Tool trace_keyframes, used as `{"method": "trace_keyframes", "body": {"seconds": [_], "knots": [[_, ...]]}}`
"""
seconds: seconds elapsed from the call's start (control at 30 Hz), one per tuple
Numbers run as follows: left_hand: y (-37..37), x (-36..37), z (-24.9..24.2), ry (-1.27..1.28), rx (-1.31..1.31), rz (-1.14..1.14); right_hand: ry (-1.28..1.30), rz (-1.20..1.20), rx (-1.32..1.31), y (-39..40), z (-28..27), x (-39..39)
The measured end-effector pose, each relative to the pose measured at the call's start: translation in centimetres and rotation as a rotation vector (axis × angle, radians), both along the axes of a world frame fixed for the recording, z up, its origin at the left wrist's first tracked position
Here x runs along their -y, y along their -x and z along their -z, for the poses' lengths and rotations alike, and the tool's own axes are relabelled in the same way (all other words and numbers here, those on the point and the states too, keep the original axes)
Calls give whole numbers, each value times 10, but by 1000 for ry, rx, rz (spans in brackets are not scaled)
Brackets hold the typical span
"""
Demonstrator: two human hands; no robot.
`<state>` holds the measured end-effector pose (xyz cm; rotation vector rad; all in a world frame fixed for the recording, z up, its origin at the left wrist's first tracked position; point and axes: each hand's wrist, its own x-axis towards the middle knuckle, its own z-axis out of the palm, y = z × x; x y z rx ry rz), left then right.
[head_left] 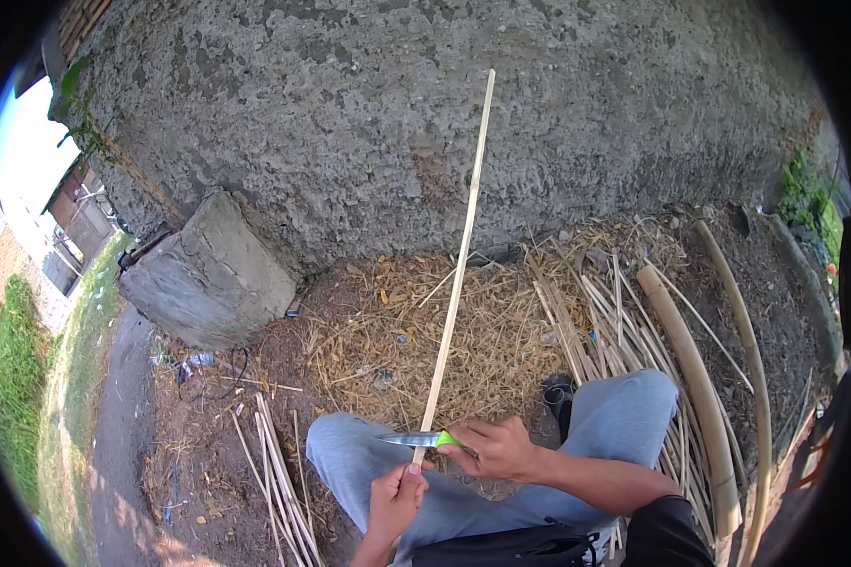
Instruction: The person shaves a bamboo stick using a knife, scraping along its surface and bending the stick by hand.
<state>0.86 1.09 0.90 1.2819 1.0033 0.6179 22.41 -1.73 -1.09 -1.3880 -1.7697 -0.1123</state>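
My left hand (397, 499) is closed around the near end of a long, pale bamboo strip (459, 274). The strip slants up and away from my lap, its far end in front of the grey wall. In my right hand (496, 448) is a knife (414, 438) with a bright green handle, the fingers wrapped round it. Its blade points left and lies across the strip just above my left thumb. Both hands are over my lap, between my knees in grey-blue trousers.
A rough wall (350, 142) rises ahead, with a concrete block (213, 274) at its left foot. Shavings (397, 350) litter the ground. Split strips (279, 482) lie at left; more strips and a thick bamboo pole (695, 387) lie close by my right knee.
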Motion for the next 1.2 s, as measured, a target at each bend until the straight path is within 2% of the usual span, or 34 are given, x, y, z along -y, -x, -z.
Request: {"method": "trace_keyframes", "body": {"seconds": [0.17, 0.57, 0.67, 0.73, 0.77, 0.83, 0.93, 0.97, 1.07, 1.13, 1.2], "knots": [[1, 3, -1, 1, 12, 2, -41, 5, 53, 3, -5, 1], [2, 5, 5, -230, -52, -19, -138, 52, 104, 4, -8, -8], [7, 10, 16, -222, -107, -27, -67, 163, 94, -8, -9, -16], [9, 21, 25, -176, -105, -15, 253, 275, -68, -47, -20, -34], [8, 24, 27, -172, -108, -13, 258, 276, -70, -47, -14, -34], [8, 27, 26, -239, -128, -26, -60, 289, 50, -43, -7, -33], [12, 25, 20, -207, -118, -23, -83, 205, 119, -31, -18, -24], [11, 25, 8, -206, -118, -23, -169, 109, 112, -25, -13, -21], [9, 23, -10, -272, -202, -105, -110, 78, 177, -8, -17, -9], [13, 26, -3, -277, -184, -83, -153, 101, 163, -23, -15, -20], [15, 29, 1, -252, -174, -83, -197, 238, 94, -49, -19, -34]]}}
